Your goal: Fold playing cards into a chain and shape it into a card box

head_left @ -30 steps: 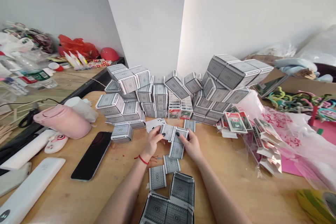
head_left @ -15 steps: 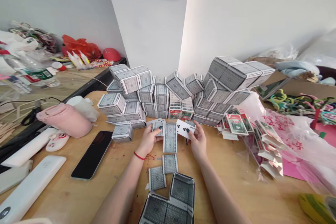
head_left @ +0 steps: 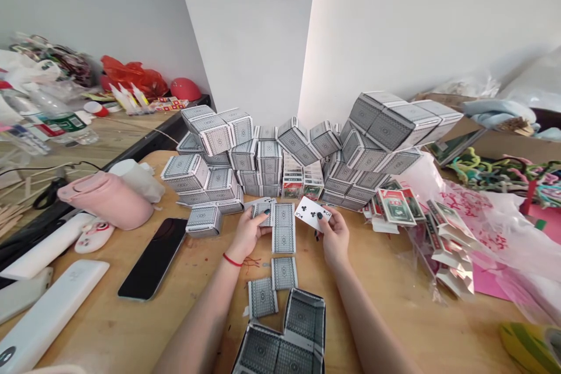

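Wooden tabletop [head_left: 394,286]. Nearest: grey-patterned folded block [head_left: 280,342] at the edge of view; just beyond it, two flat patterned cards [head_left: 284,273]. Hands apart from each other. Left hand [head_left: 246,236] pinches a patterned card piece [head_left: 262,217], right beside a taller patterned piece [head_left: 284,229]; cannot tell if joined. Right hand [head_left: 336,239] grips a club card [head_left: 310,213], face up, thumb on top. Farther: stacked patterned blocks [head_left: 221,185] either side of red-and-green packs [head_left: 292,188]. Behind: pale wall [head_left: 245,41].
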`<action>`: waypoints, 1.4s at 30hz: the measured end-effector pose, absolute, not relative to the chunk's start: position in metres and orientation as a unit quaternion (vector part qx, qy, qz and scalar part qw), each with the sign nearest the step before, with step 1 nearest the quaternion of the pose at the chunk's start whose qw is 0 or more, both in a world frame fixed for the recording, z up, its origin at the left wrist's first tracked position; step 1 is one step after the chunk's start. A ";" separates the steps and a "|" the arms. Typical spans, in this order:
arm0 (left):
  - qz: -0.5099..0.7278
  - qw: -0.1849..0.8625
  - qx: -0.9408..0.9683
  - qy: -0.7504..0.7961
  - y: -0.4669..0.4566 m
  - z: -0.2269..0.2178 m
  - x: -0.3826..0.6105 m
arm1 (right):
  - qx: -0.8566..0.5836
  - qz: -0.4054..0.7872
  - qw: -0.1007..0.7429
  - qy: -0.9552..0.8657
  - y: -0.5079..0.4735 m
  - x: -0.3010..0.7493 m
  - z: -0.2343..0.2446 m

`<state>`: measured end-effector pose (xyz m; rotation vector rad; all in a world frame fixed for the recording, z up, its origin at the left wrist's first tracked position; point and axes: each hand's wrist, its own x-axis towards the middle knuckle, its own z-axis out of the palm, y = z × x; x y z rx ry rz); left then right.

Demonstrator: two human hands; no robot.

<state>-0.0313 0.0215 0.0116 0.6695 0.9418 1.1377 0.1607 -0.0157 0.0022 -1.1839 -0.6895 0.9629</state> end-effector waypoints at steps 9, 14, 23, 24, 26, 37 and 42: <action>0.510 0.682 0.296 0.432 0.021 0.015 -0.031 | -0.554 0.385 0.657 -0.336 -0.015 0.160 0.001; 0.511 0.677 0.300 0.437 0.020 0.017 -0.030 | -0.596 0.289 0.635 -0.397 -0.018 0.159 -0.004; 0.513 0.675 0.309 0.432 0.021 0.015 -0.030 | -0.627 0.201 0.603 -0.450 -0.020 0.160 -0.008; 0.514 0.674 0.308 0.433 0.021 0.015 -0.030 | -0.629 0.196 0.601 -0.453 -0.021 0.160 -0.007; 0.515 0.673 0.308 0.433 0.021 0.015 -0.030 | -0.632 0.189 0.597 -0.456 -0.021 0.160 -0.007; 0.507 0.681 0.312 0.427 0.021 0.014 -0.032 | -0.628 0.229 0.616 -0.418 -0.019 0.159 -0.009; 0.493 0.678 0.335 0.429 0.019 0.014 -0.031 | -0.622 0.247 0.616 -0.415 -0.020 0.158 -0.005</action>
